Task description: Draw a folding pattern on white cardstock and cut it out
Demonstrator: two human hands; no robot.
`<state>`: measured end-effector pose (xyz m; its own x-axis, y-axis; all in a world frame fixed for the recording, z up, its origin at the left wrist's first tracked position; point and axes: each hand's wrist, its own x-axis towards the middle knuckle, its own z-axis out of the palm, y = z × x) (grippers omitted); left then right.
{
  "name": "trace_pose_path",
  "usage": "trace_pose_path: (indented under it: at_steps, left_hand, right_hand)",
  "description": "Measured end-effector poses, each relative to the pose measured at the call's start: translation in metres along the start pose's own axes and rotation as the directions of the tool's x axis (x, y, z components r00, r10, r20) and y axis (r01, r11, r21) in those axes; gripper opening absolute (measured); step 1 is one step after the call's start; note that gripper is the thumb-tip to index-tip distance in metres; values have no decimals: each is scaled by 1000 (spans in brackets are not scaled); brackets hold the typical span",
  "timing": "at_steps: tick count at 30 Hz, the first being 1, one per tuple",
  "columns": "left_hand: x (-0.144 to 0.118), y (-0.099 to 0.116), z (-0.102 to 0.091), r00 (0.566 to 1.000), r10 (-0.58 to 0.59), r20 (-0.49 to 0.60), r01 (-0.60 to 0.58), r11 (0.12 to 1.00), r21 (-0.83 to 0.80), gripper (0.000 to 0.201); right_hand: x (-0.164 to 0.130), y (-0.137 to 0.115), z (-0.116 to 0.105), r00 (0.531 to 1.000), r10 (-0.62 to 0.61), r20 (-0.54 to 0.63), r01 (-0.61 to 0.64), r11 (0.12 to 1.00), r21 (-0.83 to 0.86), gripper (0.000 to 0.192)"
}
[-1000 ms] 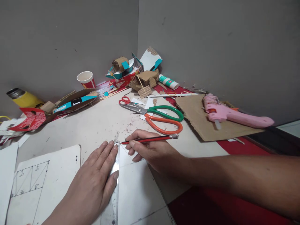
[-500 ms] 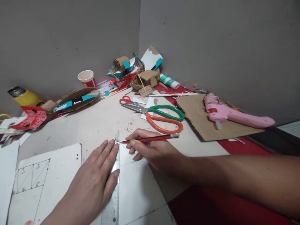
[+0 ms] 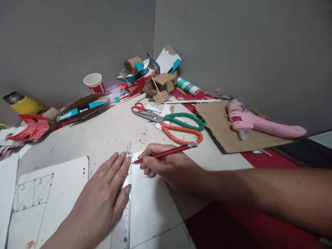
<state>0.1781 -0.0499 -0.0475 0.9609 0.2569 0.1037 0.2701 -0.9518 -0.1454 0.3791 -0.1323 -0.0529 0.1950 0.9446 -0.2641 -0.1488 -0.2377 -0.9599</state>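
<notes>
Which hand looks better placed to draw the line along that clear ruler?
Probably the right hand: it grips the pencil, tip at the ruler edge. The left hand lies flat on the ruler.

Clear glossy plastic ruler (image 3: 126, 204), matt white card (image 3: 153, 204) (smudged); rough brown cardboard (image 3: 220, 128), painted wooden pencil (image 3: 166, 153)

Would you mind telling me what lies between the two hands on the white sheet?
In the head view, a clear ruler lies between them. The left hand presses it flat, and the right hand holds a red pencil whose tip meets the ruler's edge.
</notes>
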Motion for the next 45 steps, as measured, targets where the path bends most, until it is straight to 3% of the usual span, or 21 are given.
trace_pose_path:
  at_steps: [13,24,45]
  left_hand:
    - [-2,-1,1,1000,14,-1,-14,1000,28,56]
    - [-2,0,1,1000,12,-9,-12,999,34,57]
    - [0,0,1,1000,13,-17,-13,1000,26,56]
  right_hand:
    - [-6,-7,-2,998,20,67,-9,987,-160,10]
    - [-9,-9,-7,975,-92,200,135,968,-212,14]
    - [-13,-8,-7,961,-135,241,202,937,-284,16]
